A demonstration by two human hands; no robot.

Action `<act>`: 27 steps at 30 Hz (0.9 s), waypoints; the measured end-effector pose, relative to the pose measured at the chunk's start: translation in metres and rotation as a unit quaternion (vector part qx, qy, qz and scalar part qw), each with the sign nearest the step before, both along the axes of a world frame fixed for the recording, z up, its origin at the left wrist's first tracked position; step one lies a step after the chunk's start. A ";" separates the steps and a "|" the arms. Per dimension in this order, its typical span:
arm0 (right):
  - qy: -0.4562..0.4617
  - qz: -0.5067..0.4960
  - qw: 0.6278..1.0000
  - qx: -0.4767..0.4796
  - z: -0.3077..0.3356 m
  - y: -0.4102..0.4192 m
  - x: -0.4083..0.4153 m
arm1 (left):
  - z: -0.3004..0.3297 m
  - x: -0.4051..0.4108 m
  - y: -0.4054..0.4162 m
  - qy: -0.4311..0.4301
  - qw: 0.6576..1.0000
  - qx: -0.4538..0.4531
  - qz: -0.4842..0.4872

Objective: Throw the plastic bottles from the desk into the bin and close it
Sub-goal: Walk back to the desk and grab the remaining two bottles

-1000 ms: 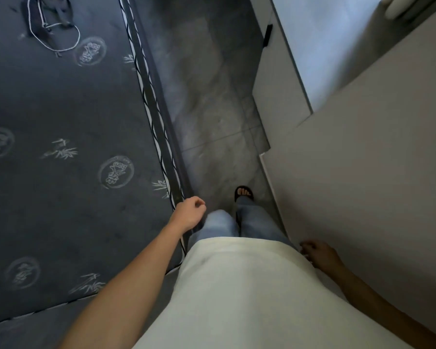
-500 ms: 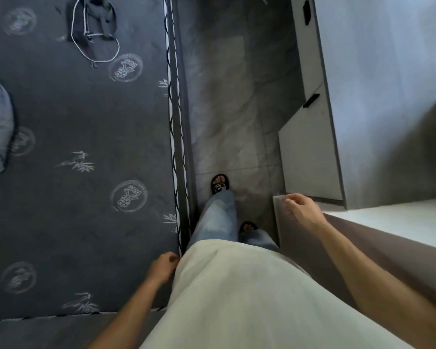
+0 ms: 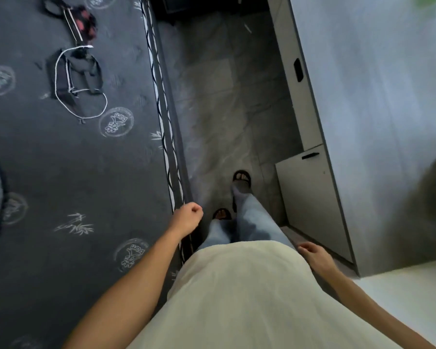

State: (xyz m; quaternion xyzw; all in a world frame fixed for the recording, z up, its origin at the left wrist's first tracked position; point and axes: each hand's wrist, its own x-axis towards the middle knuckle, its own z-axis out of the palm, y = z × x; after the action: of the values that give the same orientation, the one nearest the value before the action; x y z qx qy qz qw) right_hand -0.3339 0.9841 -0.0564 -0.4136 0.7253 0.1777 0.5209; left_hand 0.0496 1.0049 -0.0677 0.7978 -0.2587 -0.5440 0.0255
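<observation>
No plastic bottle and no bin show in the head view. My left hand hangs in a loose fist at the edge of the dark mattress, holding nothing. My right hand is low beside my hip near the corner of a white surface, fingers curled, with nothing in it. My legs in light jeans and black sandals stand on the grey tiled floor between the two.
A dark bag with a white cord and a black and red item lie on the mattress. Grey-white cabinets line the right side of the narrow floor strip. A dark object stands at the far end.
I have walked forward along the strip. My left hand swung forward to the mattress edge, my right hand swung back to my hip, and my right foot now leads.
</observation>
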 end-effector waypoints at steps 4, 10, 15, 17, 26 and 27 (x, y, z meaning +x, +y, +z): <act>0.013 -0.001 1.000 0.028 -0.007 -0.044 0.004 | -0.004 0.020 -0.088 0.000 1.000 -0.010 -0.027; 0.005 0.006 1.000 0.016 -0.016 -0.156 0.038 | -0.001 0.052 -0.150 -0.024 0.998 0.019 -0.053; -0.040 0.029 0.998 -0.044 -0.013 -0.276 0.097 | 0.005 0.089 -0.162 -0.055 0.995 0.054 -0.069; -0.067 0.044 0.993 -0.081 -0.008 -0.321 0.124 | 0.006 0.105 -0.165 -0.056 0.994 0.074 -0.060; -0.080 0.008 0.989 -0.125 -0.007 -0.452 0.210 | 0.008 0.191 -0.267 -0.025 0.985 0.139 -0.096; -0.070 0.007 0.991 -0.118 -0.006 -0.456 0.215 | 0.007 0.203 -0.289 -0.027 0.986 0.131 -0.100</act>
State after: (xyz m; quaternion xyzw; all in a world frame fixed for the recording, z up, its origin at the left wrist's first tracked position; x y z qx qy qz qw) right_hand -0.1193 0.5276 -0.0628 -0.4884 0.7000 0.0651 0.5170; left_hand 0.2523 0.7159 -0.0608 0.7785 -0.2642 -0.5517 -0.1408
